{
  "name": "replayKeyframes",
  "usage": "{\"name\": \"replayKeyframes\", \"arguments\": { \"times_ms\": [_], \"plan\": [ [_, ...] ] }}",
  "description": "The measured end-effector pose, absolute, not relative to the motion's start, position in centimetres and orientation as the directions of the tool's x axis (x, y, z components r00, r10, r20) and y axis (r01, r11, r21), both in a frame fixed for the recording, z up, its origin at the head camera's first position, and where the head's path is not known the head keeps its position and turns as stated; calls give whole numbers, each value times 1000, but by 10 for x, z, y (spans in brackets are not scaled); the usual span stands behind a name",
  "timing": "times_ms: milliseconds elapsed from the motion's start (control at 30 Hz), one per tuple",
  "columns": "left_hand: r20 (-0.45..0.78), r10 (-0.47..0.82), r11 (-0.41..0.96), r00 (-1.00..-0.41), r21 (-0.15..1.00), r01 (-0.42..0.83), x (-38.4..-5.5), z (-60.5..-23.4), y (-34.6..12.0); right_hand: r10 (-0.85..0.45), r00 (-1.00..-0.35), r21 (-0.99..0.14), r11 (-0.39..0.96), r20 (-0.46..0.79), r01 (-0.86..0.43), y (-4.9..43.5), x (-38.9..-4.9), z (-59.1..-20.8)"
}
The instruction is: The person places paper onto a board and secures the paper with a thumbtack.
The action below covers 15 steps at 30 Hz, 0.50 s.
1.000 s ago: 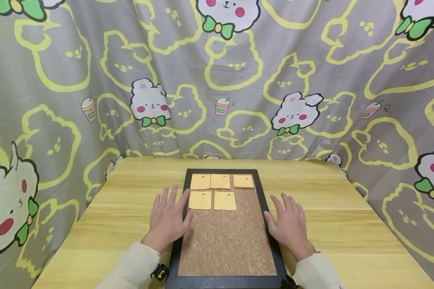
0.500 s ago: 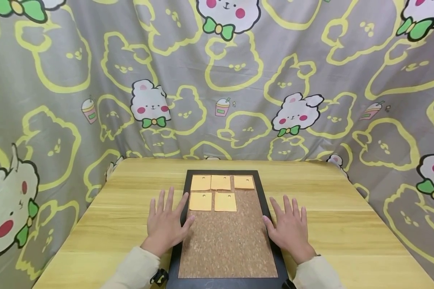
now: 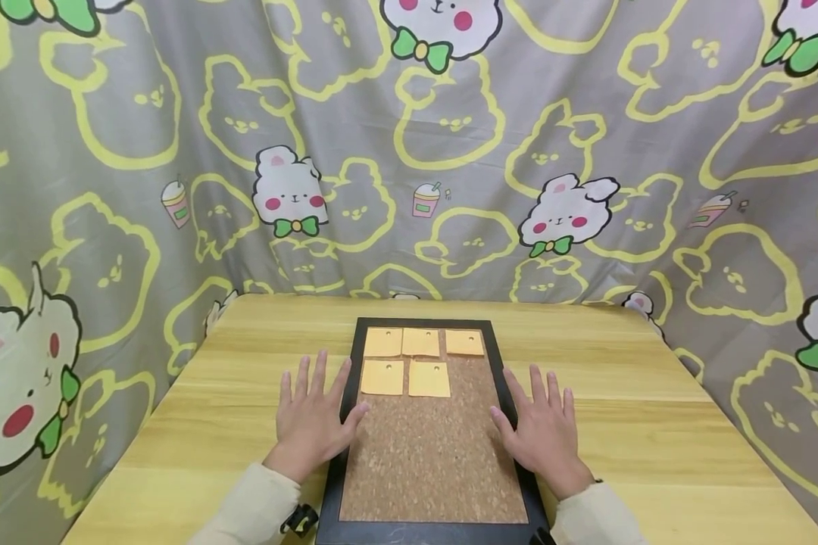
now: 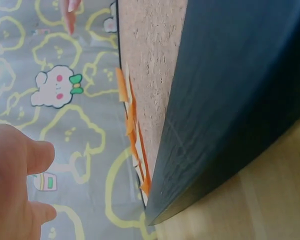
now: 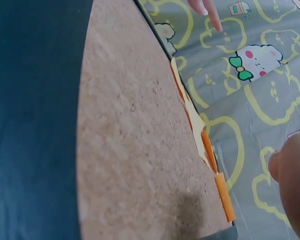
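A cork board [image 3: 432, 462] in a black frame [image 3: 332, 484] lies lengthwise before me. Pinned near its far end are three orange-yellow notes [image 3: 384, 342] in a top row and two notes [image 3: 429, 378] below them at the left and middle. My left hand [image 3: 311, 424] is over the left side of the frame, palm down with fingers spread. Over the right side is my right hand [image 3: 543, 428], its fingers straight and apart. Neither hand holds anything. Both wrist views show the notes edge-on, with their lower edges lifting from the cork.
The board lies on a light wooden table [image 3: 654, 424]. A grey curtain [image 3: 354, 98] with yellow outlines and white rabbits hangs behind the table and along both sides. Cream sleeves [image 3: 248, 507] cover my forearms, and black straps [image 3: 301, 520] sit near the wrists.
The fingers of both hands have spread a little wider, and the left hand has shifted slightly to the left of the board. The board and notes keep their arrangement.
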<state>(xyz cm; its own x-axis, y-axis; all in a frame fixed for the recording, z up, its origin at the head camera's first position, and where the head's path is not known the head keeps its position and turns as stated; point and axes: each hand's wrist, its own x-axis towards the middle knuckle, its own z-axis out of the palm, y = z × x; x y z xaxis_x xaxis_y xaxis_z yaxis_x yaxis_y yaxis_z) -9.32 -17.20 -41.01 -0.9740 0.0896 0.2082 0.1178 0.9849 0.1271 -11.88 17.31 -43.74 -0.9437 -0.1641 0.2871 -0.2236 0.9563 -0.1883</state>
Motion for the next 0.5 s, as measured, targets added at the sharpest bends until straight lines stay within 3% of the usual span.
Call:
{"name": "replayKeyframes", "arguments": {
  "times_ms": [500],
  "plan": [
    [197, 96, 983, -976, 136, 124, -93, -402, -173, -189, -949, -212, 946, 254, -245, 168, -126, -428]
  ]
}}
